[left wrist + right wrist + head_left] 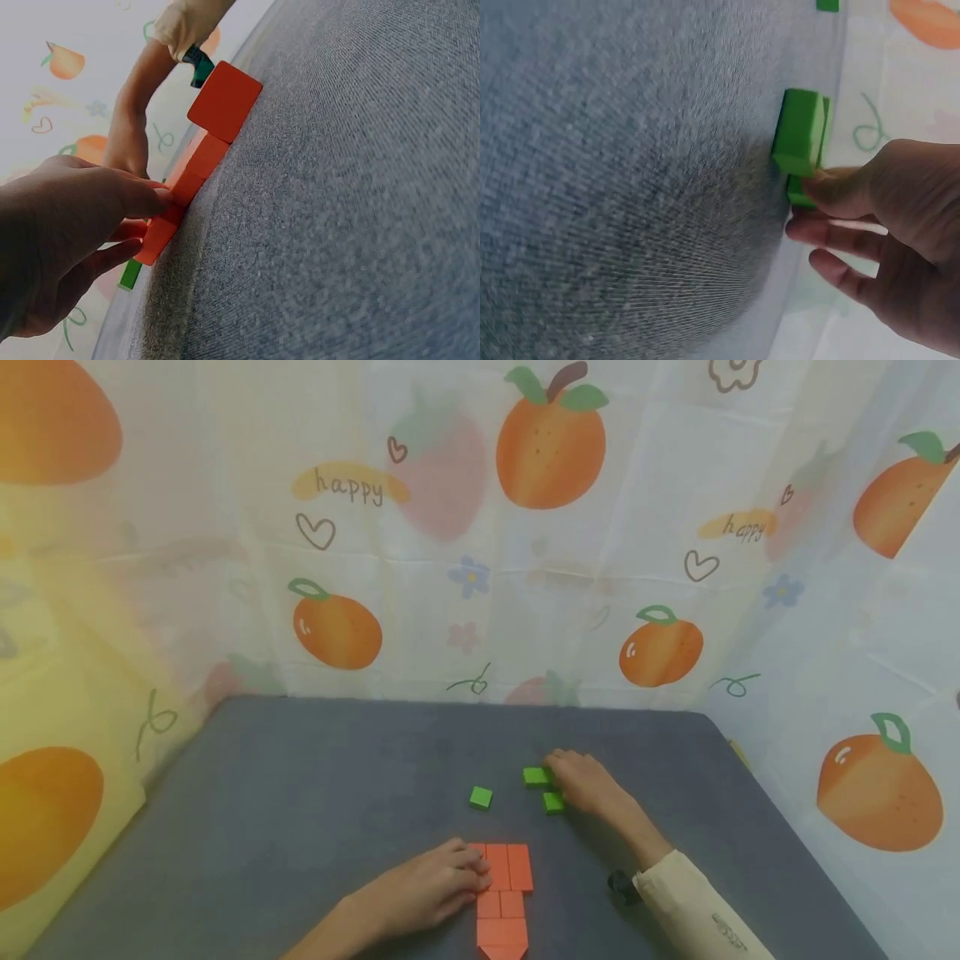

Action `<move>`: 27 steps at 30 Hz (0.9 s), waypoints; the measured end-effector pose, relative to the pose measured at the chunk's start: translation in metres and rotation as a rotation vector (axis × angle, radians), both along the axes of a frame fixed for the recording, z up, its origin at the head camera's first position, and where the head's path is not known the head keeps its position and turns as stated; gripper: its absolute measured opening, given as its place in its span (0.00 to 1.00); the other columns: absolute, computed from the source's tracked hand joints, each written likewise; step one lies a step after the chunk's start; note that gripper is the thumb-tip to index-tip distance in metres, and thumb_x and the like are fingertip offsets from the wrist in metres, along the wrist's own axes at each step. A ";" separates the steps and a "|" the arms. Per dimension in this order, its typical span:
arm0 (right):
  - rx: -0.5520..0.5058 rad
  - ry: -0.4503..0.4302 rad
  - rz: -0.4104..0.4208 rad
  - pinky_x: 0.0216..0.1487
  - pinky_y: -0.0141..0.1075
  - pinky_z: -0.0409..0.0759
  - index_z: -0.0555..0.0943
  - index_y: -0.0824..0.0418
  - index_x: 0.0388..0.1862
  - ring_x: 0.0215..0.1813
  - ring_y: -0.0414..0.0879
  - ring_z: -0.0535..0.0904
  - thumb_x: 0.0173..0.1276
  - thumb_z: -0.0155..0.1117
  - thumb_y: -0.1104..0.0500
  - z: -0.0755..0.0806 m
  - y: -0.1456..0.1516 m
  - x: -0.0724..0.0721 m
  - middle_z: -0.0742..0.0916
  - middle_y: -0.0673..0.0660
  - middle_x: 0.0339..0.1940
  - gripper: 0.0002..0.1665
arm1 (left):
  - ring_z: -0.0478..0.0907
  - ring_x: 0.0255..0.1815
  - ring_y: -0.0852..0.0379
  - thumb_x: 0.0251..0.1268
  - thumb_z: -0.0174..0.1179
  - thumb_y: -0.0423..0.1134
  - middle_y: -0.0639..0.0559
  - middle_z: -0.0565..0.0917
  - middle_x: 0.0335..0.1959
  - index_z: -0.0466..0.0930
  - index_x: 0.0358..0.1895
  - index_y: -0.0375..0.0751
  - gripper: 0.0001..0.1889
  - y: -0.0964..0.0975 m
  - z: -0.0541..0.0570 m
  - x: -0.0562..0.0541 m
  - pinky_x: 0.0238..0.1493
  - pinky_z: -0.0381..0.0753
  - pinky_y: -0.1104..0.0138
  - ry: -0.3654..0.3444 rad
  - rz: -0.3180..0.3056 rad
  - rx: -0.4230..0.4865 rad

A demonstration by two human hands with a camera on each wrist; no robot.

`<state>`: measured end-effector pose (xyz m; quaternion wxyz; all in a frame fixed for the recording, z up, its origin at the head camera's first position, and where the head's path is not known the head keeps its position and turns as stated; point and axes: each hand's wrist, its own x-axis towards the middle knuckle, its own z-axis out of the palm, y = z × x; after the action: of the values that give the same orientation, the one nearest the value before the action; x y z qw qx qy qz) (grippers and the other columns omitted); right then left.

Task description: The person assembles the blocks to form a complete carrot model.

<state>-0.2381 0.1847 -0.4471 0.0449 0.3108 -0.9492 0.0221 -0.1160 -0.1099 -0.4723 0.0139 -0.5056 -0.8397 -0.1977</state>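
Note:
Flat orange-red blocks (501, 932) lie joined in a T-like shape with a pointed near end. My left hand (442, 885) rests at the upper left of this shape, its fingers touching the blocks and partly covering one. Seen from the left wrist, thumb and fingertips lie against the orange-red blocks (196, 161). Farther right, my right hand (588, 781) pinches a green block (801, 193) between thumb and fingers, mostly hidden by them. Beside it sits another green block (796, 131). A separate green block (481, 797) lies to the left.
A dark grey cloth-covered table (315, 793) holds the blocks. Behind it and at its sides hangs a fruit-print curtain (442, 602). A small black object (624, 887) is by the right sleeve (697, 902).

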 end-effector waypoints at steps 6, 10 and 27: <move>0.022 0.115 0.032 0.35 0.46 0.77 0.83 0.64 0.46 0.40 0.53 0.82 0.60 0.73 0.72 0.014 -0.007 0.024 0.85 0.58 0.41 0.15 | 0.76 0.53 0.65 0.80 0.59 0.38 0.60 0.84 0.52 0.88 0.54 0.49 0.10 0.003 0.004 0.002 0.56 0.82 0.73 -0.025 0.008 -0.013; 0.009 0.118 0.107 0.37 0.43 0.80 0.84 0.60 0.47 0.42 0.49 0.83 0.62 0.77 0.66 0.021 -0.021 0.045 0.86 0.54 0.42 0.15 | 0.77 0.54 0.64 0.79 0.60 0.38 0.59 0.85 0.53 0.89 0.56 0.48 0.11 0.003 0.005 0.002 0.56 0.82 0.72 0.006 0.013 -0.016; -0.033 -0.370 0.314 0.55 0.37 0.85 0.87 0.61 0.56 0.52 0.45 0.83 0.71 0.66 0.72 0.029 -0.051 0.051 0.87 0.55 0.48 0.17 | 0.76 0.53 0.64 0.79 0.60 0.39 0.59 0.85 0.54 0.88 0.56 0.48 0.11 0.002 0.003 0.001 0.55 0.81 0.74 0.017 0.006 0.002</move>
<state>-0.1875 0.1338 -0.4181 -0.1287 0.4443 -0.8809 0.1006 -0.1152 -0.1081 -0.4697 0.0220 -0.5048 -0.8408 -0.1944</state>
